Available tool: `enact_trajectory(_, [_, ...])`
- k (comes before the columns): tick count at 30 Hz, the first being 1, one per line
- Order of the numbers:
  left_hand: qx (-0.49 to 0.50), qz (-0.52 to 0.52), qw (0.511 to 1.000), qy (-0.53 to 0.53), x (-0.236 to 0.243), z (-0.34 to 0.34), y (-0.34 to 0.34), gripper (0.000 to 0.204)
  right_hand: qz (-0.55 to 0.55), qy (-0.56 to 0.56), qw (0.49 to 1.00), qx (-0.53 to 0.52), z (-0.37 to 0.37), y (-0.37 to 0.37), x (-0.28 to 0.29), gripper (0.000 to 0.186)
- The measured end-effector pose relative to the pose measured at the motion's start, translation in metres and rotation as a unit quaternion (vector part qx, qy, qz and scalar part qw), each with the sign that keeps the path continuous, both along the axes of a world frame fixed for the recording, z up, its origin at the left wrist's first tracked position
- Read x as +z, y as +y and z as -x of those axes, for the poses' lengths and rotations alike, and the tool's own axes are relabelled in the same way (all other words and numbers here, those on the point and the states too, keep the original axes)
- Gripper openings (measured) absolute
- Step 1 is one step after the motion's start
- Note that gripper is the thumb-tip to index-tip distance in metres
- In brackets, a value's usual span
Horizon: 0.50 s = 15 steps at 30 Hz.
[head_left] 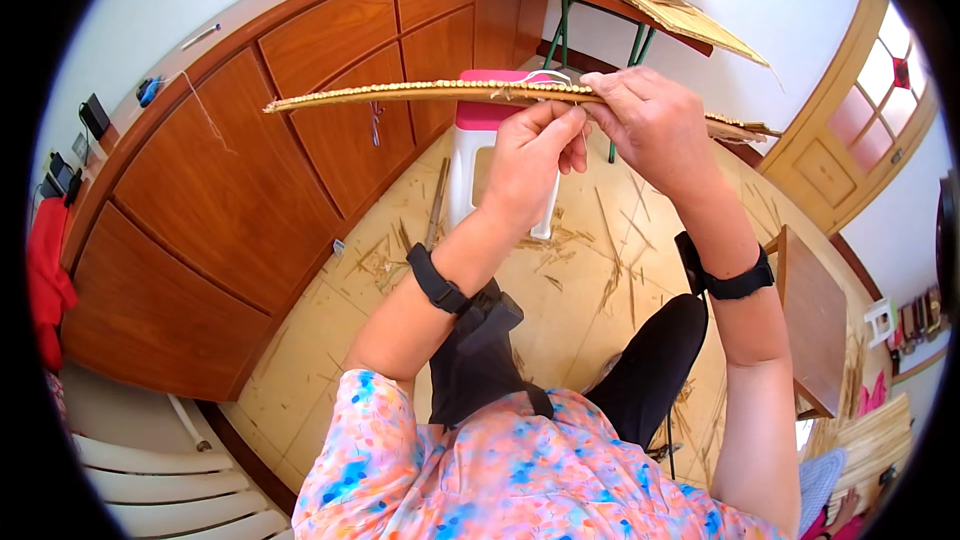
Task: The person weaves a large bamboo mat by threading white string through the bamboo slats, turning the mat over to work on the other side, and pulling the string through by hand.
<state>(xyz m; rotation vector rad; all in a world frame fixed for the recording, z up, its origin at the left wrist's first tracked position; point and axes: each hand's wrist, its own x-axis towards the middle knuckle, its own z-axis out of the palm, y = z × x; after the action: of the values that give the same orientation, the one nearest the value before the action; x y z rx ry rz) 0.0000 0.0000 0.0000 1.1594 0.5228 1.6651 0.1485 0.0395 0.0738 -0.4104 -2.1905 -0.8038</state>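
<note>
A mat of straw-coloured stalks (pixel 420 92) is held up before me, seen nearly edge-on, with a row of cut stalk ends along its top edge. My right hand (pixel 648 125) grips its edge, with fingers over the top and thumb in front. Just left of it, my left hand (pixel 535 162) is closed in a pinch against the mat's lower side. What its fingertips hold is too small to tell. A white cord loop (pixel 547 74) curves above the mat near my hands. Part of the mat's right side is hidden behind my right hand.
Behind the mat stands a white stool with a pink top (pixel 485 120). Stalk scraps (pixel 612 240) litter the tiled floor. Wooden cabinets (pixel 215 180) line the left. More mats (pixel 675 10) lie on a green-legged table. Another person's hand (pixel 845 513) shows at lower right.
</note>
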Motion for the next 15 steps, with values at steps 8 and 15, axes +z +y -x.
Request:
enact_trajectory(8, [0.068, 0.004, 0.995, -0.072, -0.011, -0.005, -0.006, 0.026, -0.019, 0.051, 0.998, 0.018, 0.018, -0.001, -0.020, 0.018])
enact_trajectory(15, [0.068, -0.079, 0.908, 0.406, -0.104, 0.007, -0.083, 0.009, -0.032, 0.119, 0.992, 0.009, 0.020, 0.008, -0.024, 0.015])
